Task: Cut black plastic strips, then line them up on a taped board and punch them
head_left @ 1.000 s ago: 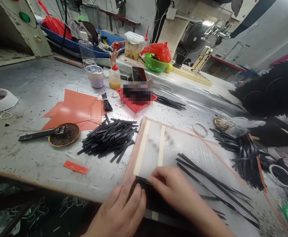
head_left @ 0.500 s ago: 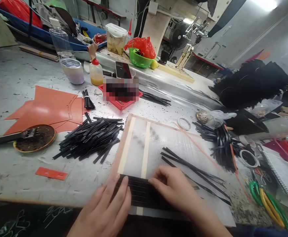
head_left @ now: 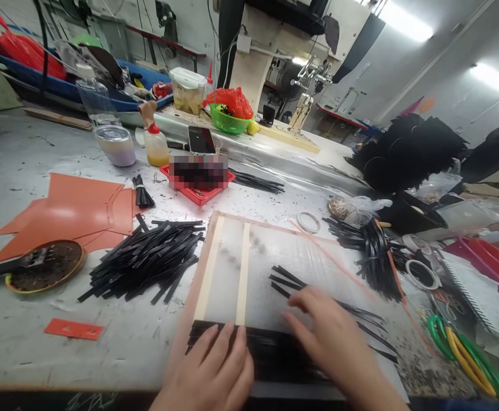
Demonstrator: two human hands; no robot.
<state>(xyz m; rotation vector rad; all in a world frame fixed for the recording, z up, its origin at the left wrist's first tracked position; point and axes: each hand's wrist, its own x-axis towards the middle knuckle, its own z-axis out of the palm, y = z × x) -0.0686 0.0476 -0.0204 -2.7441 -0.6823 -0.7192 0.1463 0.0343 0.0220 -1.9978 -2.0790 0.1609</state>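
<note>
Head view. The left hand (head_left: 213, 371) lies flat, fingers spread narrow, pressing on the row of black strips laid side by side (head_left: 270, 354) at the near edge of the pale glossy work board (head_left: 266, 257); its wrist is cut off by the bottom of the picture. The right hand (head_left: 330, 337) is blurred, fingers loosely open and holding nothing that can be made out; its fingertips (head_left: 294, 299) are just beside the few long black strips lying loose (head_left: 318, 291) on the board's right half, but whether they touch is unclear. It covers the right end of the laid row.

Two cream tape lines (head_left: 243, 274) run up the board from the row toward its far edge, the space between them bare.

Just off the board's left edge sits the heap of short black strips (head_left: 147, 260) on the grey worktop (head_left: 27, 154); farther left are orange sheets (head_left: 73, 208) and a round glue tin (head_left: 46, 271), its brush handle cut off at the picture's left edge. A small orange tag (head_left: 73, 329) lies near the worktop's near edge. Off the board's right edge are a looped black strap bundle (head_left: 375, 251) and green-handled scissors (head_left: 467, 354), partly cut off. A red tray (head_left: 200, 182) past the far edge is blurred over.
</note>
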